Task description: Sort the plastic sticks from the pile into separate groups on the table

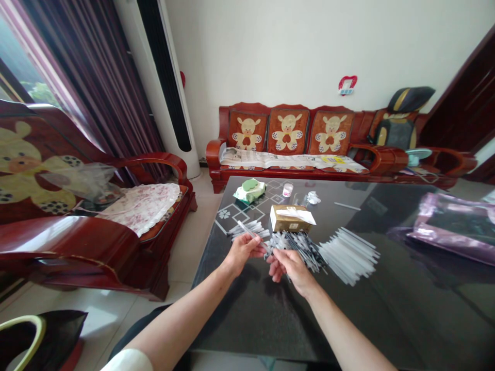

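Note:
My left hand (245, 251) is closed around a thin translucent white tube (247, 228), which slants up and to the left. At the tube's lower end my right hand (291, 265) has its fingers pinched together. What they grip there is too small to make out. Just behind my hands are a heap of thin dark sticks (305, 248) and some small whitish pieces (277, 239). More slim tubes with whitish bodies (255, 226) lie beyond my left hand. To the right, a spread pile of translucent white tubes (350, 256) rests on the dark table (371, 314).
Behind the heap stands a tissue box (292, 220). Farther back are a green wipes pack (249, 190), a small cup (287, 190), crumpled tissue (313, 197) and a lone tube (347, 206). A purple-edged plastic bag (456, 226) lies at right; wooden sofas (216, 152) surround the table.

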### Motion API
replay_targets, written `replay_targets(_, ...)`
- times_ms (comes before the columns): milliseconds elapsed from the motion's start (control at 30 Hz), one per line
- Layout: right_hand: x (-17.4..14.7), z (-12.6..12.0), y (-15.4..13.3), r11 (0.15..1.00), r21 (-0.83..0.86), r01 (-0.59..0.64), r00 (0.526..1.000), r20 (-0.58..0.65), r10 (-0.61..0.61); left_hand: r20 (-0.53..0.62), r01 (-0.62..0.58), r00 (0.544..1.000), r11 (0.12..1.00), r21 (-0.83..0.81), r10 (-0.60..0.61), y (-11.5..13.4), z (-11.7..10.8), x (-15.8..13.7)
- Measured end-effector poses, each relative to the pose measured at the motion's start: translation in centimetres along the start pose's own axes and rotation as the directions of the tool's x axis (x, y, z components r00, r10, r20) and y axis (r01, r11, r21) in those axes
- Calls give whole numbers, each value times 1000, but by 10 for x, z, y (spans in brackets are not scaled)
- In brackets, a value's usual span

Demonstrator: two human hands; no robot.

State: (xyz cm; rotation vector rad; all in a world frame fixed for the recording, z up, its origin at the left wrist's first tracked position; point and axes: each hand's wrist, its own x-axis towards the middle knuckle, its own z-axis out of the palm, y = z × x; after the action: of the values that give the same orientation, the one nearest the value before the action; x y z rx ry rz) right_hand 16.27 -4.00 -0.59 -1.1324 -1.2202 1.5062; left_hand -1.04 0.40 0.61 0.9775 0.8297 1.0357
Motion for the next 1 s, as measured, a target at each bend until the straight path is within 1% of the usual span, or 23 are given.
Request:
replay_targets(67,-1,2,-2,999,24,-21,999,33,21,3,-6,1000,1000,-5,6,1,0,0)
replay_targets(133,-1,2,-3,1000,22,-4,999,37,4,6,-6,1000,1000,-3,6,1,-1,0)
replay_targets(267,0,0,-1,999,3,39,998,-46,-39,12,1,1000,1000,-1,-1,2,0,-1)
replay_targets(333,1,-1,0,999,9,34,998,-62,-34,10,0,1000,1000,-3,0,2,1,-1)
replay_targets(467,1,-1,1,999,40,-28,999,-14,29,2,-13,1000,1000,-13,13,1,1,-1)
replay_targets(567,1,0,1,999,37,-9,1000,-3,9,14,-13,1000,1000,-13,13,1,1,-1)
replay_targets(633,1,-1,1,999,36,12,1000,-28,-11,19,-8,1000,1000,-12,8,1,2,-1)
replay_targets(700,1,-1,1,999,44,7,999,-49,-4,17,-4,1000,1000,-15,5,1,2,-2)
replay_targets(767,2,-1,2,998,57,-28,999,-33,30,13,-6,1000,1000,-20,6,2,2,-2)
replay_targets(833,1,0,2,996,69,-56,998,10,55,10,-8,1000,1000,-21,9,3,2,-2)
replay_targets(900,1,0,2,996,76,-54,998,36,51,13,-10,1000,1000,-18,11,3,1,-2)
replay_targets(1000,2,-1,2,997,71,-18,1000,0,18,25,-10,1000,1000,-20,10,2,1,-1)
